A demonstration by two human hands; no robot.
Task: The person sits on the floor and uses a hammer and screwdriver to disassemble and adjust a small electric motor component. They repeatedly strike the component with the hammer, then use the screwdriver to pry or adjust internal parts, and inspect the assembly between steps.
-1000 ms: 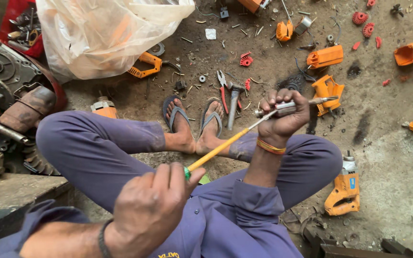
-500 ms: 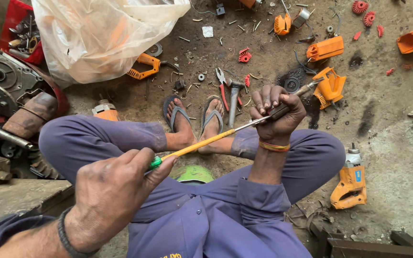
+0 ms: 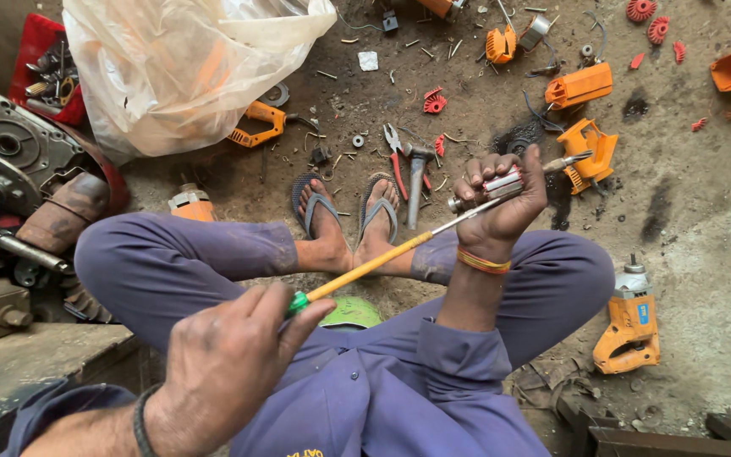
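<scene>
The left hand (image 3: pixel 222 372) is gripping a long screwdriver (image 3: pixel 382 261), its tip meeting a small motor part (image 3: pixel 501 184) that the right hand (image 3: pixel 501 199) is clutching over the lap (prying stage, apparently). Next calls for steady leverage.

Grimy concrete floor (image 3: pixel 704 279) strewn with orange tool housings (image 3: pixel 579 85), red gears (image 3: pixel 639 10), screws; translucent plastic bag (image 3: pixel 188 68); engine casing (image 3: pixel 10 152).

Screwdriver (image 3: pixel 382 264): glossy yellow plastic handle, metal shaft; motor part (image 3: pixel 501 186) bare metal; floor (image 3: pixel 704 279) rough, gritty.
</scene>
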